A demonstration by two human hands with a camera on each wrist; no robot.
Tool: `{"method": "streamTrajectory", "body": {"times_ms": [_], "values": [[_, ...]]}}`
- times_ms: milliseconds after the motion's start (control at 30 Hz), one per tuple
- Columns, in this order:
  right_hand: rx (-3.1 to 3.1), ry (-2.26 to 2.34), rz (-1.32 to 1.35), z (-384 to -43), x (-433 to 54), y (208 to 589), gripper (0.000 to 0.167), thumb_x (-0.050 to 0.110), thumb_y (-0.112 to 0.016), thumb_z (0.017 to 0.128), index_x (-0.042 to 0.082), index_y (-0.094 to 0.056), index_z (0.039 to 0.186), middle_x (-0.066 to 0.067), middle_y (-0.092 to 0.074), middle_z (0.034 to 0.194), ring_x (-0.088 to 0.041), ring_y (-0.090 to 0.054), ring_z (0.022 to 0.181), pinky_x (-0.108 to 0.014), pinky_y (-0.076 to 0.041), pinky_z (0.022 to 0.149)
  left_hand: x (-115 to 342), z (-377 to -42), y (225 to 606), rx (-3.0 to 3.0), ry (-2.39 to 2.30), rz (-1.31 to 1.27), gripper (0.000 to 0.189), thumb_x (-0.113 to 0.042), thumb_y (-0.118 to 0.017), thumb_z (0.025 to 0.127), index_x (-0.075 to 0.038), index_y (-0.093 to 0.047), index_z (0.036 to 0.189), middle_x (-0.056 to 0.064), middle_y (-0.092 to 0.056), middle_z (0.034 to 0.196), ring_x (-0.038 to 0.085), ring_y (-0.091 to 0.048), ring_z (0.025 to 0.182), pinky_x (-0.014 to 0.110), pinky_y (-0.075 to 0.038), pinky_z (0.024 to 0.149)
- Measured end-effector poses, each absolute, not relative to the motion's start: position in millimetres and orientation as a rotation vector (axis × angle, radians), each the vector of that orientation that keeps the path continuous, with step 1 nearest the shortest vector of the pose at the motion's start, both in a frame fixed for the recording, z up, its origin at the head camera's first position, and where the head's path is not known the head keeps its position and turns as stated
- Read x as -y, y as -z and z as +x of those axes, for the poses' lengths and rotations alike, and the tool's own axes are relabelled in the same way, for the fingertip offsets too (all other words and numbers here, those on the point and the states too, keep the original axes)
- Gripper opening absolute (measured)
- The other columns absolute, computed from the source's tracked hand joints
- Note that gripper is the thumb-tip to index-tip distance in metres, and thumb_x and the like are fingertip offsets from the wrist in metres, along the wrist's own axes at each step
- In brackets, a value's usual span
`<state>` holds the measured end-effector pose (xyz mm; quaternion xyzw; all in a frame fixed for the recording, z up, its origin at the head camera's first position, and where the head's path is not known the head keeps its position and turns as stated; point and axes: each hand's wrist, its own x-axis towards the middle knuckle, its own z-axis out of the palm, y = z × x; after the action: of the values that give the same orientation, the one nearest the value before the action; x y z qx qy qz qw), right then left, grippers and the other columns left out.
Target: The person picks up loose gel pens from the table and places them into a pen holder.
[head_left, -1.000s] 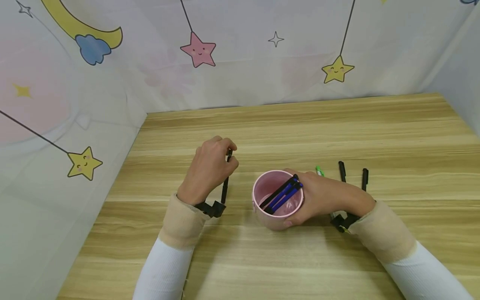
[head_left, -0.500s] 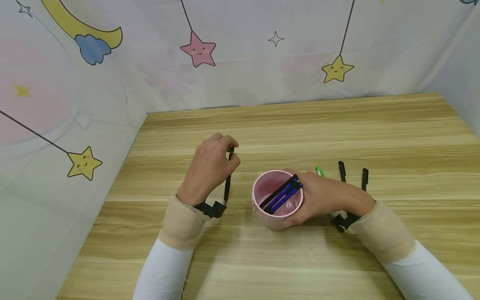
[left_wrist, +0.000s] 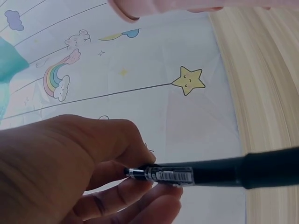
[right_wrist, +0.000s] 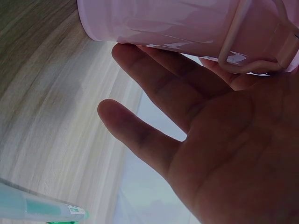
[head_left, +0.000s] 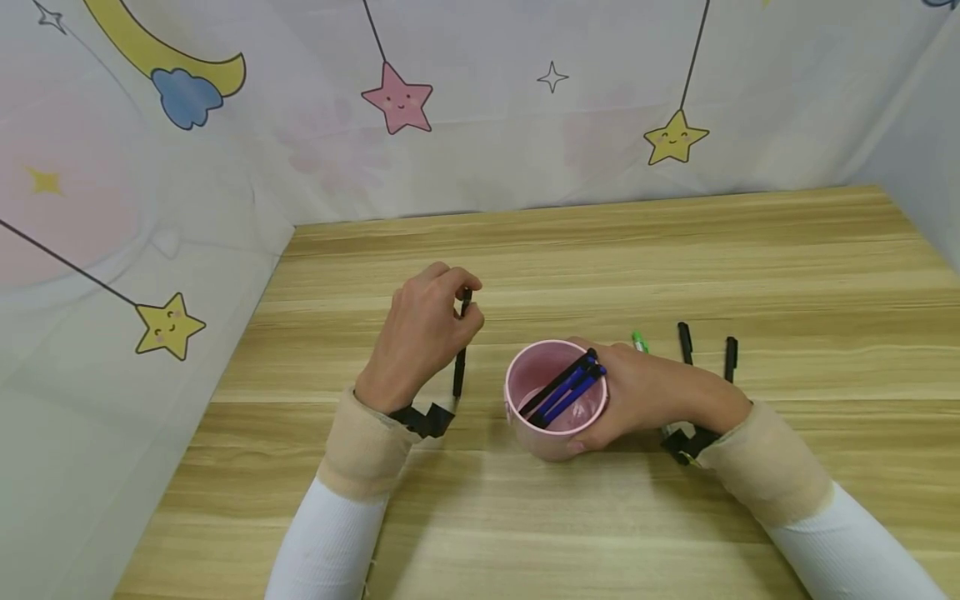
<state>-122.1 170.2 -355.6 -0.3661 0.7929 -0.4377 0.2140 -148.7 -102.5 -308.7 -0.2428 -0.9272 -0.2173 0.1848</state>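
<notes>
My left hand (head_left: 427, 333) pinches a slim black pen (head_left: 461, 371) near its upper end, to the left of the cup. The pen points down towards the table; in the left wrist view a barcode label (left_wrist: 175, 176) shows on it beside the fingertips. A pink cup (head_left: 543, 448) stands upright in the middle, its mouth facing up. Inside it lean a black pen (head_left: 553, 388) and blue pens (head_left: 573, 398). Around the cup's right side curls my right hand (head_left: 648, 387), thumb at the front. The right wrist view shows fingers (right_wrist: 159, 86) against the cup wall.
Right of the cup, partly behind the right hand and wrist, lie a green-tipped pen (head_left: 639, 341) and two black pens, a nearer-in one (head_left: 685, 340) and an outer one (head_left: 731, 357). A patterned cloth (head_left: 480, 158) borders the wooden table (head_left: 570, 258).
My left hand has shifted slightly right and away from me, carrying the black pen with it. The right hand and the cup have stayed in place.
</notes>
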Motion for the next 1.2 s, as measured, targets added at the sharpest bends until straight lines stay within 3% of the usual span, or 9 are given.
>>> {"method": "streamTrajectory", "body": {"times_ms": [500, 1200], "values": [[-2.202, 1.216, -1.013, -121.3, -170.2, 355.0, 0.089, 0.041, -0.093, 0.066, 0.015, -0.049, 0.139, 0.008, -0.063, 0.124, -0.011, -0.062, 0.111, -0.037, -0.052, 0.096, 100.6, -145.6, 303.6, 2.529, 0.69, -0.723, 0.018, 0.0, -0.062, 0.084, -0.004, -0.073, 0.098, 0.006, -0.064, 0.088, 0.011, -0.06, 0.063, 0.025, -0.052, 0.058], [-2.211, 1.203, -1.027, -122.1, -171.0, 355.8, 0.087, 0.044, -0.092, 0.067, 0.016, -0.05, 0.138, 0.01, -0.063, 0.124, -0.01, -0.062, 0.111, -0.037, -0.052, 0.096, 98.7, -144.9, 299.9, 2.475, 0.81, -0.722, 0.021, -0.001, -0.059, 0.085, -0.005, -0.073, 0.101, 0.005, -0.064, 0.094, 0.01, -0.06, 0.069, 0.024, -0.051, 0.062]]}}
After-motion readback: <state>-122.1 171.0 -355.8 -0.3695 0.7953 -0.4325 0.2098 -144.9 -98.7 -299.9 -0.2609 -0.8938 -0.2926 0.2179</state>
